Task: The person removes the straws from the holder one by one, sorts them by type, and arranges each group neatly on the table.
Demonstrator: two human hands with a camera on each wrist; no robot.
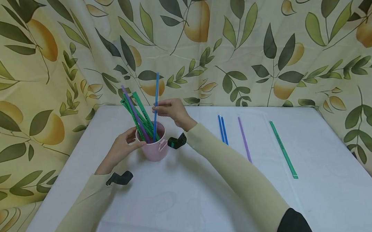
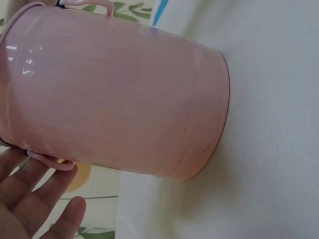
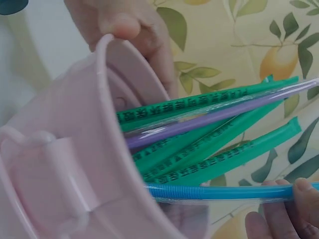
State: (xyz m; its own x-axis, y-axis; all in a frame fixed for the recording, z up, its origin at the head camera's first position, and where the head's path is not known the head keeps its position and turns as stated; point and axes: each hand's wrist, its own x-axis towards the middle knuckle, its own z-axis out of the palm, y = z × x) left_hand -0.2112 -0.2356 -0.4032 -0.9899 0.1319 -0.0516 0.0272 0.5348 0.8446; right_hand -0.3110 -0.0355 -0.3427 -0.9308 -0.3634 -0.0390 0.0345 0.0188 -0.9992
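A small pink bucket (image 1: 155,152) with side handles stands upright on the white table. My left hand (image 1: 121,146) holds its left side, the thumb over the rim; in the left wrist view the fingers (image 2: 42,194) lie by one handle. My right hand (image 1: 174,112) pinches a blue straw (image 1: 156,93) in clear wrapping between thumb and fingers. The lower end of that straw is inside the bucket, hidden in the head view. Several green-wrapped straws (image 3: 214,164) and a purple straw (image 3: 209,115) lean out of the bucket toward the left.
On the table (image 1: 165,207), right of the bucket, lie two blue straws (image 1: 223,128), partly behind the right sleeve, a purple straw (image 1: 244,139) and a green-wrapped straw (image 1: 283,149). A cloth with leaf and fruit print (image 1: 184,67) hangs behind the table.
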